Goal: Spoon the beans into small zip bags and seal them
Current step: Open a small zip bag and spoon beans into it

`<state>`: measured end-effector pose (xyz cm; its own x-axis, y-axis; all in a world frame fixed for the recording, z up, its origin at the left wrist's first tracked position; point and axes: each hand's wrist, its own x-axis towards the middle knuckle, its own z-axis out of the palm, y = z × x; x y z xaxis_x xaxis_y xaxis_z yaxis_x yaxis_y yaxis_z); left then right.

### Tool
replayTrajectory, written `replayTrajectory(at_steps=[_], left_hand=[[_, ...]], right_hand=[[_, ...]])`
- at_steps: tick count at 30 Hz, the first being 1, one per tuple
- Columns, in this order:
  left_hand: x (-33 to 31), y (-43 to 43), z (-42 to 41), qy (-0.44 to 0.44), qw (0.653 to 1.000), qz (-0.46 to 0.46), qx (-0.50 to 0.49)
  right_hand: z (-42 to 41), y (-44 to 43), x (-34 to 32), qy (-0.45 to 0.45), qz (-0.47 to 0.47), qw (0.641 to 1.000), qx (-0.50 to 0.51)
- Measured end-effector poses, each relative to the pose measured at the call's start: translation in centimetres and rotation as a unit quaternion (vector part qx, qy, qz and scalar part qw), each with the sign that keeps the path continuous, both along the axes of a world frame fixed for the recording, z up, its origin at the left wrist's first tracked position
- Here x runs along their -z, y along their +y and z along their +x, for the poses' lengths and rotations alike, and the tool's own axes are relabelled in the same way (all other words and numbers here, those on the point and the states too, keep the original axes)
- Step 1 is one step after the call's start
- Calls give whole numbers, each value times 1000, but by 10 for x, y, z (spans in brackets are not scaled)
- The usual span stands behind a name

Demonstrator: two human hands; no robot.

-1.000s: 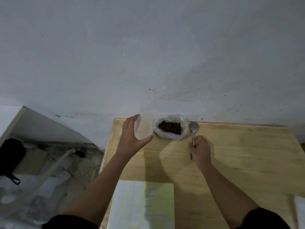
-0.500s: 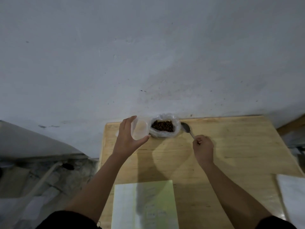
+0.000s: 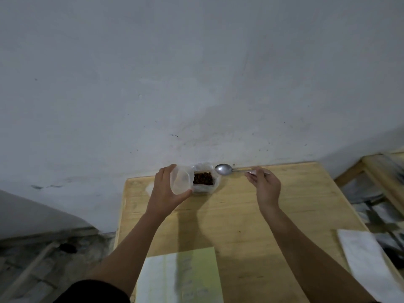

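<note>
Dark brown beans (image 3: 203, 178) fill a clear plastic bag (image 3: 205, 188) that sits at the far edge of the wooden table (image 3: 240, 215), against the wall. My left hand (image 3: 166, 189) holds a small clear zip bag (image 3: 180, 179) with its mouth spread open, just left of the beans. My right hand (image 3: 265, 184) pinches the handle of a metal spoon (image 3: 224, 169). The spoon is lifted off the table, its empty bowl pointing left, just right of the bean bag.
A pale green and white sheet (image 3: 181, 276) lies at the table's near edge between my arms. A white sheet (image 3: 367, 259) rests at the near right corner. A wooden frame with dark items (image 3: 380, 193) stands to the right. Rubble floor (image 3: 43, 259) lies left.
My right hand has raised the spoon off the table and turned it so the bowl points left. My left hand has brought the open zip bag closer to the beans.
</note>
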<state>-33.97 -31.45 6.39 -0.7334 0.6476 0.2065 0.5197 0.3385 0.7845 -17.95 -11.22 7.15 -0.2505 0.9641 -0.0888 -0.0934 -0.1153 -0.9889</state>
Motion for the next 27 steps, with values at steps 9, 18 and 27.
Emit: replayTrajectory(at_steps=[9,18,27], left_hand=[[6,-9,-10,44,998,-48,-10],[10,-22,-15,63,993,-94,-16],[8,0,-5,67,990,-121,-19]], right_hand=[[-46,-25,16,-183,109,965,-152],[-62,-26,38,-113,-143,981,-64],[-38,6,15,-23,-211,977,-25]])
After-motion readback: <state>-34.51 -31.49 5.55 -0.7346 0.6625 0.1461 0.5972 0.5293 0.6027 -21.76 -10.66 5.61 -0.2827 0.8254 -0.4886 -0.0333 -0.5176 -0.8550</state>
